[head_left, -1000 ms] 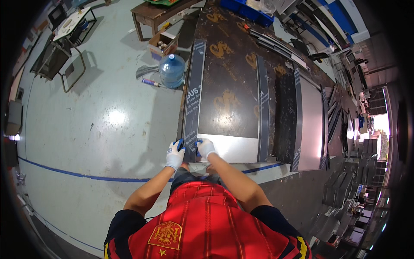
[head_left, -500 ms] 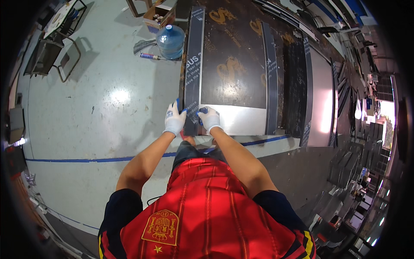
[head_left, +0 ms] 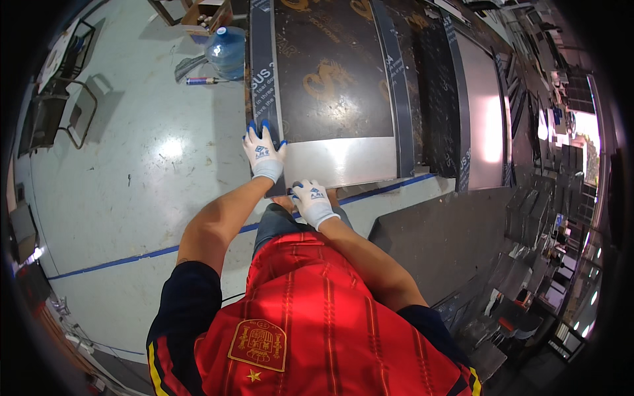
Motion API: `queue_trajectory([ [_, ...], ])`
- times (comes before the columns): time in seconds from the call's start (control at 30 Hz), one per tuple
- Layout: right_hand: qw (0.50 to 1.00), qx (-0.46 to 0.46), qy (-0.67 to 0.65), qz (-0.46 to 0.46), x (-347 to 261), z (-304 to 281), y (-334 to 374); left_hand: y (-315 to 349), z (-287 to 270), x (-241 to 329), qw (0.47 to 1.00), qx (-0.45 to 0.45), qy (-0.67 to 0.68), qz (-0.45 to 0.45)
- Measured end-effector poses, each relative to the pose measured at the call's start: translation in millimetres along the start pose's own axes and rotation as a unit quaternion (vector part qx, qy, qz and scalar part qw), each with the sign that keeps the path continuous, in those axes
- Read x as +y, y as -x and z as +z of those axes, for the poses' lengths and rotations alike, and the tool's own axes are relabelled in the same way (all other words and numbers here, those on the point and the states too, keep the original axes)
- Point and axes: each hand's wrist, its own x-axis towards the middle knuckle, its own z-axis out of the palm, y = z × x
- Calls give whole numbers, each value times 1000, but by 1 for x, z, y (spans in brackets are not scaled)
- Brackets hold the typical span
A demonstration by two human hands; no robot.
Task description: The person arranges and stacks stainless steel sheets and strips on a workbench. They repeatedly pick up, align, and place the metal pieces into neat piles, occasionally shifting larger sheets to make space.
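Note:
My left hand (head_left: pixel 263 150), in a white glove with blue fingertips, lies on a strip covered in dark grey printed film (head_left: pixel 262 79). Its fingers are spread and point away from me. At the near end of that strip, my right hand (head_left: pixel 309 198) is closed, its fingers curled by the panel's near left corner. Whatever it grips there is too small or hidden to make out. Between this strip and a second film-covered strip (head_left: pixel 396 86) lie a bare silver metal sheet (head_left: pixel 340 162) and a dark brown board with golden dragon prints (head_left: pixel 330 109).
A blue water bottle (head_left: pixel 226 53) stands left of the worktable, with a sealant tube (head_left: pixel 201 81) by it on the floor. Behind is a cardboard box (head_left: pixel 206 16). A metal-framed chair (head_left: pixel 63 122) stands at far left. Another shiny panel (head_left: pixel 485 105) lies right.
My left hand has moved from the strip's left edge onto its top, fingers spreading. My right hand has come back toward me, from the strip's inner edge to its near end. The view has shifted.

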Motion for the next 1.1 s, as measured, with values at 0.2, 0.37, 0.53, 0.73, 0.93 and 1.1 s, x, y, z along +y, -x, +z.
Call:
queue_trajectory([
  [0.2, 1000, -15, 10, 5, -3, -7, 4, -7, -9, 3, 996, -46, -70, 4],
  [0.37, 998, -15, -47, -50, 3, -11, 21, -13, -10, 1, 983, -94, -152, 45],
  [0.53, 990, 83, -68, 88, 53, -33, 47, 0, -9, -5, 994, -29, -76, 80],
  [0.73, 858, 271, -26, 435, 202, -59, 83, 105, -5, -29, 998, -55, -13, 19],
  [0.93, 638, 370, -405, 540, 328, -48, 104, 138, 14, -70, 894, -19, 312, -322],
  [1.1, 460, 345, -666, 475, 364, -39, 72, 121, 12, -78, 709, -113, 528, -454],
])
